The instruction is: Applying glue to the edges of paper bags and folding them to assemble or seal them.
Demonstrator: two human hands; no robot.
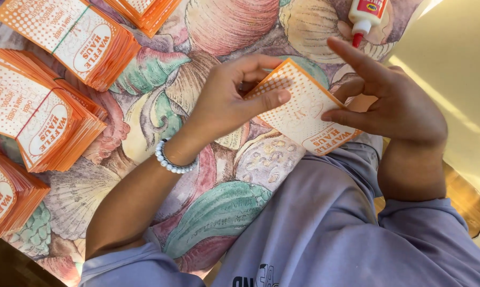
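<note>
The left hand (226, 98) pinches the orange-and-white paper sleeve (303, 109) at its upper left edge — thumb pressed flat on the dotted face, the other fingers curled behind it. The right hand (397, 103) grips the same sleeve at its right edge between thumb and bent fingers, while its index finger sticks out straight, free of the paper. So the sleeve hangs between the two hands, tilted like a diamond, just above the flowered tablecloth (218, 212) and close to the person's lilac shirt (325, 228).

Just past the right index fingertip stands a white glue bottle (365, 16) with a red nozzle pointing down toward the finger, apart from it. On the left wrist sits a bracelet of pale beads (170, 159). Well off to the left of the left hand lie several stacks of like sleeves (43, 122), fanned and banded — one more stack (144, 13) lies beyond the left fingers, at the top edge.
</note>
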